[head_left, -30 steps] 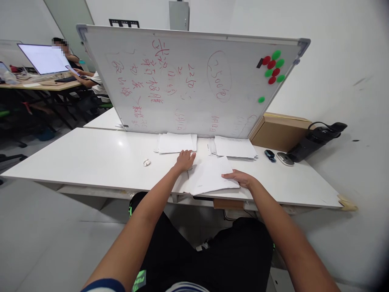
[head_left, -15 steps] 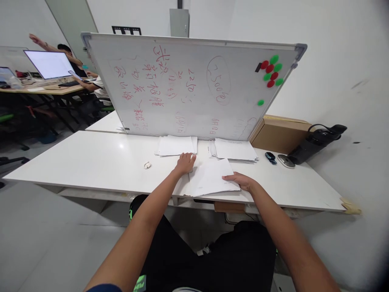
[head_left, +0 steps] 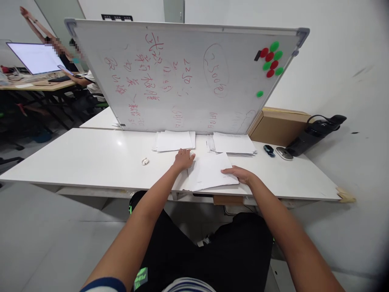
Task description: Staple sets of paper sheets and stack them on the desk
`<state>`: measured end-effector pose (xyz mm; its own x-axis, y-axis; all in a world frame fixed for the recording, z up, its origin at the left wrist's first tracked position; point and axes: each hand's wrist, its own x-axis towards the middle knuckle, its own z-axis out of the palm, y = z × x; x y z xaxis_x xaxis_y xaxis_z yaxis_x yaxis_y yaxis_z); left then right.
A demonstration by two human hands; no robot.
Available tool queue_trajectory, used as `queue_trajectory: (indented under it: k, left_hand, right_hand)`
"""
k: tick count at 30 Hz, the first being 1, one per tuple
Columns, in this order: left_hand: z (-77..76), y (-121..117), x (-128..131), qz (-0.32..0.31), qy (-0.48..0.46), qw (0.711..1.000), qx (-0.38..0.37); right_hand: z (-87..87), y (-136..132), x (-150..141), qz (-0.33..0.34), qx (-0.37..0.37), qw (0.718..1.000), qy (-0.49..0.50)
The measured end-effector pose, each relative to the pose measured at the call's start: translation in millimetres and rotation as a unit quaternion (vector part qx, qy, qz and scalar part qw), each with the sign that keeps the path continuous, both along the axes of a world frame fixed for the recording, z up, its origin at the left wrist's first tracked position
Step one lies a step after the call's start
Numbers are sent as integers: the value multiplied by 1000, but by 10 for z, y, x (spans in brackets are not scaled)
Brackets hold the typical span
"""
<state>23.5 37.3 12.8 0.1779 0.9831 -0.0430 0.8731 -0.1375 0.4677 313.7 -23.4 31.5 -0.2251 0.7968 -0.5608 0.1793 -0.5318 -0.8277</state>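
A small stack of white paper sheets (head_left: pixel 209 172) lies near the front edge of the desk, slightly turned. My right hand (head_left: pixel 241 174) grips its right side, thumb on top and the other fingers hidden beneath. At the upper left edge of the sheets rests my left hand (head_left: pixel 183 159), palm down, fingers stretched forward and thumb apart; what lies under its fingertips is hidden. Just beyond it sits one paper pile (head_left: pixel 173 141), its sheets a little uneven. A second paper pile (head_left: pixel 234 143) lies farther right, behind the sheets in my right hand.
A whiteboard (head_left: pixel 194 81) with red writing and magnets stands behind the piles on the white desk (head_left: pixel 106 162). A small white ring-shaped item (head_left: pixel 145 161) lies left. To the right are a watch (head_left: pixel 268 150), a mouse (head_left: pixel 285 153), a black bottle (head_left: pixel 314 134) and a cardboard box (head_left: pixel 279 127). People sit far left.
The view has tilted down slightly, so the board and desk sit higher in it. Both hands and the sheets keep nearly the same places. A person at far left has raised their arms higher.
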Motion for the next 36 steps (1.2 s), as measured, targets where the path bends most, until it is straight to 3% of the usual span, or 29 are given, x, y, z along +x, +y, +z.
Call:
queue_trajectory:
  k: [8, 16, 27, 36]
  left_hand:
    - [101, -46, 76, -17, 86, 996, -26]
    - [91, 8, 158, -28, 175, 984, -23]
    - [131, -11, 146, -27, 163, 985, -51]
    - [97, -1, 132, -18, 119, 992, -37]
  right_hand:
    - [41, -22, -12, -25, -4, 999, -27]
    - [64, -12, -7, -19, -16, 1000, 4]
    - [-100, 50, 76, -44, -17, 999, -6]
    - [-88, 45, 62, -39, -16, 999, -7]
